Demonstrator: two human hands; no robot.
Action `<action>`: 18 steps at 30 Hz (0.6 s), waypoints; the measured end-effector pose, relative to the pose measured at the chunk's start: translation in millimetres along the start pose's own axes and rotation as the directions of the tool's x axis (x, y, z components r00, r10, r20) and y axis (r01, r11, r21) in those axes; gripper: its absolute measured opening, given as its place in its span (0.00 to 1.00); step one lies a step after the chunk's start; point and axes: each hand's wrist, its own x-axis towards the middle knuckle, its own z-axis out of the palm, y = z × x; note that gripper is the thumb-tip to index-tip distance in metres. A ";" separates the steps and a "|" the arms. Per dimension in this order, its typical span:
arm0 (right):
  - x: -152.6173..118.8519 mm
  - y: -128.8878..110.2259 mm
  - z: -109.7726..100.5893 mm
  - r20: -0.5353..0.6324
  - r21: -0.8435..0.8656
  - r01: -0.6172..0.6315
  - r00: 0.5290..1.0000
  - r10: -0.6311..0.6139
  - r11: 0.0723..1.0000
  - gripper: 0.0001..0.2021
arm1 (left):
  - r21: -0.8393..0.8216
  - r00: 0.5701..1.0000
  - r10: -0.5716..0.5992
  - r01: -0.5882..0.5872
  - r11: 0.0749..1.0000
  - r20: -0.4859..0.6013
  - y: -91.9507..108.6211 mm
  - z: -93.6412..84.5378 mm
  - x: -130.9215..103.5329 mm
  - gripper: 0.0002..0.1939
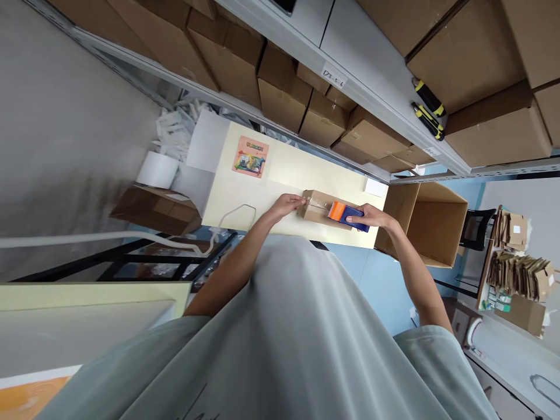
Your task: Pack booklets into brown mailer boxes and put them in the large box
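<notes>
The left hand (pixel 289 204) touches the end of 1 small cardboard box (pixel 318 205) on the cream table (pixel 280 166); the right hand (pixel 371 216) holds 1 blue and orange object (pixel 347 216), perhaps a tape dispenser, over it; 2 yellow and black cutters (pixel 429 111) lie on the shelf (pixel 371 52) above.

Two yellow-and-black cutters (pixel 429 109) lie on the shelf (pixel 371 64) beside cardboard boxes (pixel 499 128).

Brown cardboard box (pixel 317 202), shiny clear tape on its face, over a cream tabletop (pixel 282 170), blue-and-orange tape dispenser (pixel 338 211) slanted across one end
</notes>
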 end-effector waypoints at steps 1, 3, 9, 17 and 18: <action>0.6 1.0 0.3 -0.004 -0.005 0.004 1.000 -0.004 1.000 0.34 | 0.009 1.000 0.015 -0.015 1.000 -0.008 -1.7 3.1 0.3 0.29; 1.3 2.6 1.0 -0.013 -0.022 0.015 1.000 -0.015 1.000 0.34 | 0.060 0.998 0.042 -0.039 0.997 -0.049 -4.5 6.2 -0.8 0.34; 0.7 2.9 3.2 -0.028 -0.080 0.064 0.997 -0.066 0.995 0.34 | 0.412 0.945 0.243 -0.136 0.901 -0.219 -4.0 11.1 -26.8 0.45; 1.8 5.5 2.0 0.002 -0.119 0.138 0.990 -0.138 0.983 0.37 | 0.788 0.813 0.420 -0.541 0.293 0.402 25.7 56.6 -54.1 0.84; 2.4 6.7 1.9 0.003 -0.121 0.153 0.988 -0.153 0.981 0.37 | 0.812 0.811 0.403 -0.537 0.227 0.424 28.5 59.8 -51.2 0.84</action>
